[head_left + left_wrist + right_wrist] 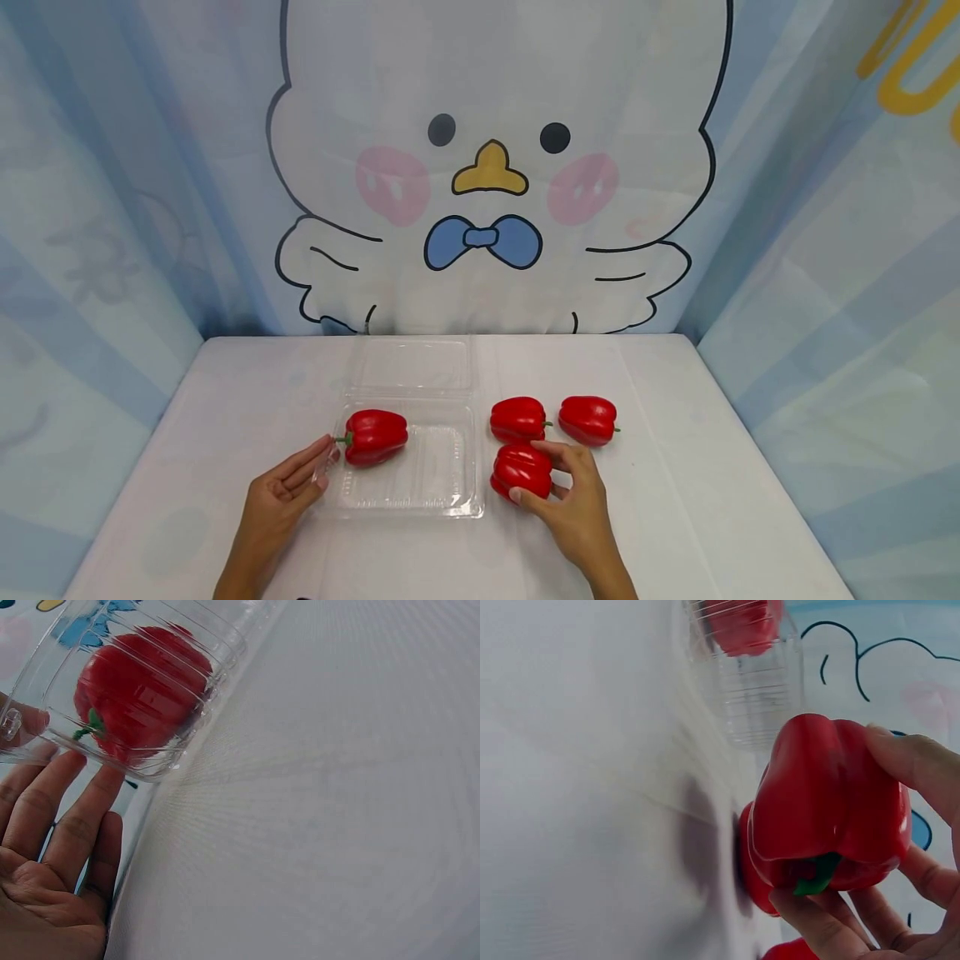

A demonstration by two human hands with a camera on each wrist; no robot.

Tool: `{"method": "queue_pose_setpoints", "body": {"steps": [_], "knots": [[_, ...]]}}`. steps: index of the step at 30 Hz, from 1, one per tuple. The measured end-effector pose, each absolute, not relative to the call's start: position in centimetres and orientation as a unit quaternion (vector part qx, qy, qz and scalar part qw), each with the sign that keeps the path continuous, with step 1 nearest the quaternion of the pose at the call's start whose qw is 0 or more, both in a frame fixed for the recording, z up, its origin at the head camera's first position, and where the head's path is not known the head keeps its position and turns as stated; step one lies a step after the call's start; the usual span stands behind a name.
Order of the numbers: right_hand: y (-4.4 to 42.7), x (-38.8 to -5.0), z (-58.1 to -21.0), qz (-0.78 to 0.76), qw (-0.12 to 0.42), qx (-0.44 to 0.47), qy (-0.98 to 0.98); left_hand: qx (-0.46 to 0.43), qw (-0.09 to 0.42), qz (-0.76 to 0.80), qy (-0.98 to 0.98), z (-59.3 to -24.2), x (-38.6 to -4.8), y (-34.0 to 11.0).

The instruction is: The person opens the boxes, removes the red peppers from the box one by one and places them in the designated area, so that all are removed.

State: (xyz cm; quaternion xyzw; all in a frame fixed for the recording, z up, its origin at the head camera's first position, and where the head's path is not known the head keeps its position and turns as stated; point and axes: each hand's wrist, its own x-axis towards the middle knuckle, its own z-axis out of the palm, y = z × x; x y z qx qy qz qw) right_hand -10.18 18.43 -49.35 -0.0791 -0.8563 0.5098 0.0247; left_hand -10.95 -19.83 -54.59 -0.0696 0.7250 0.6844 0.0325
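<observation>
In the head view, a clear plastic container (442, 467) lies with its lid spread behind it, and one red pepper (377, 437) rests in its left part, green stem to the left. My left hand (277, 500) holds the container's left edge between thumb and fingers. My right hand (573, 500) pinches another red pepper (521, 471) right of the container. In the right wrist view this pepper (825, 795) sits between thumb and fingers, apart from the table surface. The left wrist view shows the first pepper (142, 690) through the container's clear wall.
Two more red peppers lie on the white table (705, 517): one (517, 419) just behind the gripped pepper, the other (588, 420) farther right. A curtain (480, 292) with a cartoon bird stands along the table's back edge, and curtains hang at both sides.
</observation>
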Motion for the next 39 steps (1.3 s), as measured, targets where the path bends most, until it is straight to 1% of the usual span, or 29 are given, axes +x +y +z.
{"method": "queue_pose_setpoints", "body": {"steps": [7,15,39], "knots": [[18.7,-10.3,-50.1,0.5,0.017,-0.082,-0.862,-0.062,0.03,0.686,0.725,-54.6,-10.9,-19.9],[18.8,-10.5,-50.7,0.486,0.009,-0.079,-0.87,-0.074,0.035,0.688,0.721,-54.5,-11.0,-19.8],[18.3,-10.3,-50.9,0.47,-0.004,-0.073,-0.88,-0.065,0.031,0.688,0.722,-54.2,-10.9,-19.8]]}}
